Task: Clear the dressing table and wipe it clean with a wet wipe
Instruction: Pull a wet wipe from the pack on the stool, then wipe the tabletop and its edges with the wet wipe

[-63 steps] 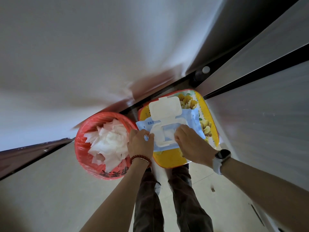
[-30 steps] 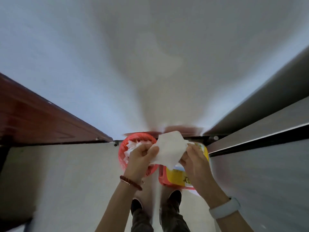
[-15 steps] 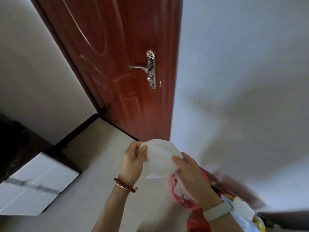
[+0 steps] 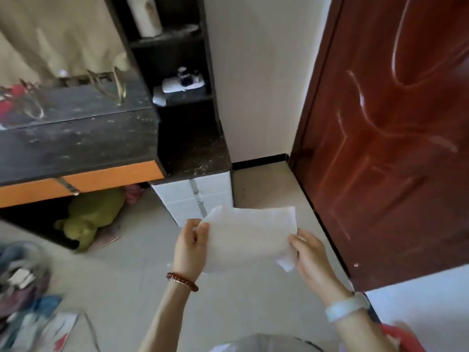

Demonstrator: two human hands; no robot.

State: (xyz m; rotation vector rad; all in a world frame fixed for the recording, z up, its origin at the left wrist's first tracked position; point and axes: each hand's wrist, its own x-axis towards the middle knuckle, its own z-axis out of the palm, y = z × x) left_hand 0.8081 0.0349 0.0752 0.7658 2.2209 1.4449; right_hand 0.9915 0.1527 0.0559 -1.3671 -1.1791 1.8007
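A white wet wipe [image 4: 250,237] is spread flat between both hands above the floor. My left hand [image 4: 190,247] pinches its left edge and my right hand [image 4: 311,257] pinches its lower right corner. The dark dusty dressing table [image 4: 76,141] with orange drawer fronts stands at the upper left, well beyond the hands. On its back part lie blurred red and metallic items [image 4: 15,102]. Its dark shelf unit [image 4: 175,72] holds a white and black item [image 4: 182,81] and a pale cylinder.
A white drawer cabinet [image 4: 198,199] sits just beyond the wipe. A red-brown door [image 4: 385,135] fills the right side. A green soft toy [image 4: 94,217] lies under the table. Clothes and papers [image 4: 22,288] clutter the floor at left. A red bin edge [image 4: 403,336] shows at bottom right.
The wipe came out of the pack by the red bin and has been unfolded from a crumpled bunch to a flat sheet. My view swung from the bin past the door to the dressing table.
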